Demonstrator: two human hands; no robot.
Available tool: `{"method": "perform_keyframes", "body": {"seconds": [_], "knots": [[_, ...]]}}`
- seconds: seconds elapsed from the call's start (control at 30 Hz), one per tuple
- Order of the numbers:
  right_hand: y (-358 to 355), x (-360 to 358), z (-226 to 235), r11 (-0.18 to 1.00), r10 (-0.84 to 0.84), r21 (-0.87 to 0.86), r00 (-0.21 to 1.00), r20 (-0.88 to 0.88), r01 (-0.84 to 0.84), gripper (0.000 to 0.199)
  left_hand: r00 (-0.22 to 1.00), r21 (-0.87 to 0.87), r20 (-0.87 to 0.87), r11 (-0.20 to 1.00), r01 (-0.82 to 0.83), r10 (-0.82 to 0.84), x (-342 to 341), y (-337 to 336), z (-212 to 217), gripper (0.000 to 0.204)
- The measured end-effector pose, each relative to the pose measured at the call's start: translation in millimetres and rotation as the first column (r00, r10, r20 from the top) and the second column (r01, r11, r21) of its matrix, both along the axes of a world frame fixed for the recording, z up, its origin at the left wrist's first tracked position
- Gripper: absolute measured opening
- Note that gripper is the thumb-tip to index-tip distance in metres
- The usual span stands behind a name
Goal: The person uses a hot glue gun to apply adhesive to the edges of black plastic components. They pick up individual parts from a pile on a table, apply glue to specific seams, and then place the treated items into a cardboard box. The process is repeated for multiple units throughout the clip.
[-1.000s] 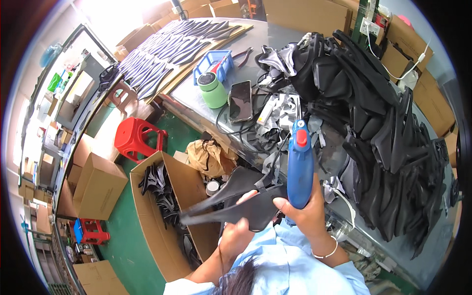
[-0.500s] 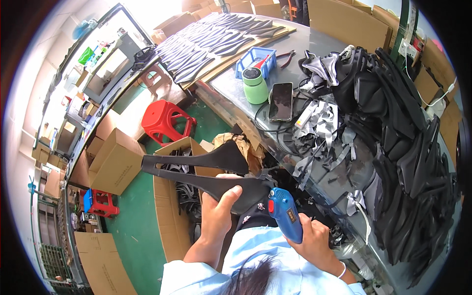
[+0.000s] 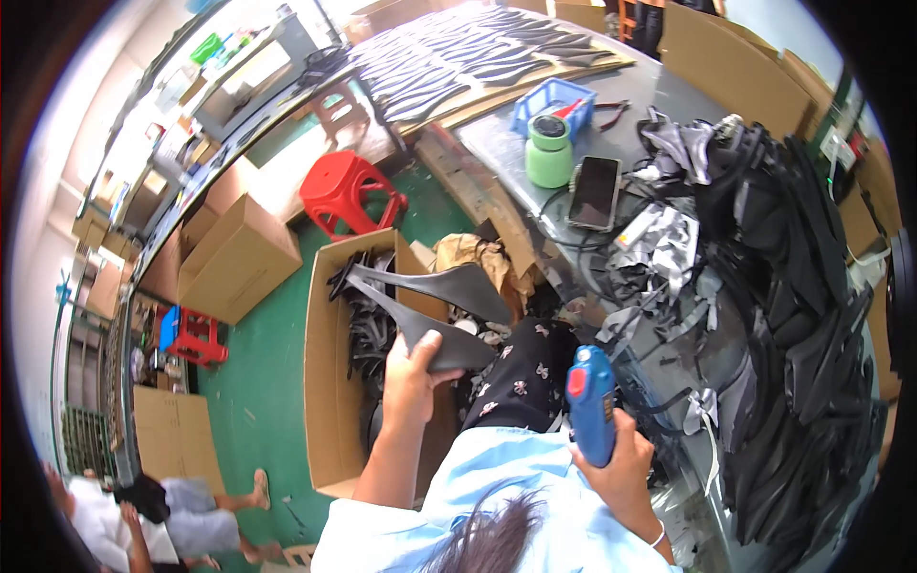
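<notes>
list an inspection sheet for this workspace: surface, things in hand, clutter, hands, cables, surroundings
Surface: grey tabletop, heavily covered at right
Job's things: forked black piece; blue handheld tool with red button
Clutter: grey strip scraps, phone, green bottle, heap of black pieces
Hands: left hand grips the forked piece; right hand holds the tool, apart from that piece
Cables: dark cable loops beside the phone
Surroundings: open carton containing dark pieces, red stool, another person lower left

Black material (image 3: 457,348) partly hides the left hand (image 3: 412,384); the lower edge crops another person (image 3: 202,520).
</notes>
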State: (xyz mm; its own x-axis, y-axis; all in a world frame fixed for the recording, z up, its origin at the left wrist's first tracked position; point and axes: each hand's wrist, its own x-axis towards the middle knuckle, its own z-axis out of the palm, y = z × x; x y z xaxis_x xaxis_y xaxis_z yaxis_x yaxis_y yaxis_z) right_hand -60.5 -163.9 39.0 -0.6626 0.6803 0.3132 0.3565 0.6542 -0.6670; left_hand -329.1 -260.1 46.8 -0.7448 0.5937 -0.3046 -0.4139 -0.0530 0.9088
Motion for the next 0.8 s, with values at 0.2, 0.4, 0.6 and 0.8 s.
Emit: {"method": "perform_keyframes", "body": {"seconds": [0.2, 0.4, 0.6, 0.8], "knots": [[-4.8, 7.1, -10.7, 0.964, -0.081, -0.241, 0.988, 0.129, 0.110, 0.065, 0.652, -0.038, 0.273, 0.685, -0.727, 0.707, -89.2, -115.8, -142.5, 0.023], [-12.5, -0.2, -2.5, 0.933, -0.018, -0.353, 0.989, 0.147, 0.069, 0.063, 0.270, -0.214, 0.706, 0.560, -0.801, 0.655, -80.8, -222.4, -281.8, 0.030], [-10.6, 2.4, -5.9, 0.947, -0.074, -0.298, 0.984, 0.163, 0.120, 0.062, 0.914, -0.316, 0.219, 0.911, -0.266, 0.343, 4.3, -63.5, -205.1, 0.019], [-13.2, 4.8, 0.7, 0.976, -0.126, -0.178, 0.992, -0.010, 0.122, 0.059, 0.926, -0.042, -0.033, 0.926, 0.374, -0.376, 57.8, 76.6, -93.3, 0.015]]}}
